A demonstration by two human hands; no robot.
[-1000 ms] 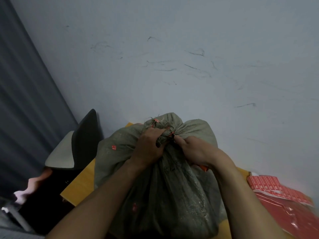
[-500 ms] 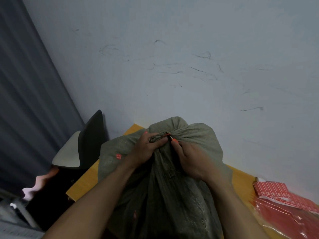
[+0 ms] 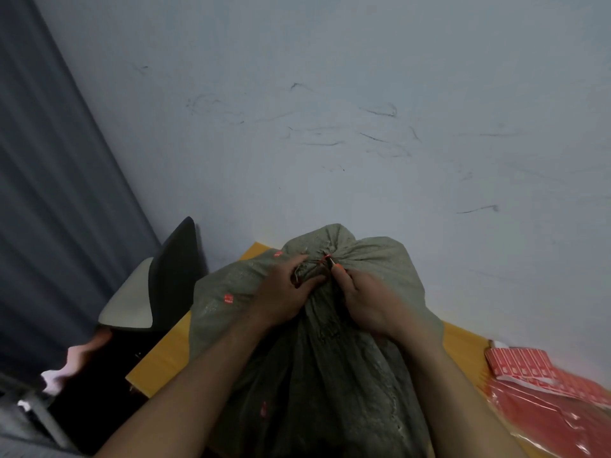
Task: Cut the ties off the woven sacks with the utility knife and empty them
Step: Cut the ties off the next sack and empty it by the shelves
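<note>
Grey-green woven sack (image 3: pixel 314 375) standing upright on a yellow table (image 3: pixel 165 358), against the wall (image 3: pixel 330 143). Left hand (image 3: pixel 281 299) has its fingers curled round the bunched neck of the sack. Right hand (image 3: pixel 367 302) is closed round an orange-tipped knife (image 3: pixel 334 263), tip touching the neck just beside the left fingers. Red packets (image 3: pixel 529 365) lie at the table's right end; a dark chair (image 3: pixel 172 269) stands to the left.

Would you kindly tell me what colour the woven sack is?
Dull grey-green sack, clearest in the head view.
</note>
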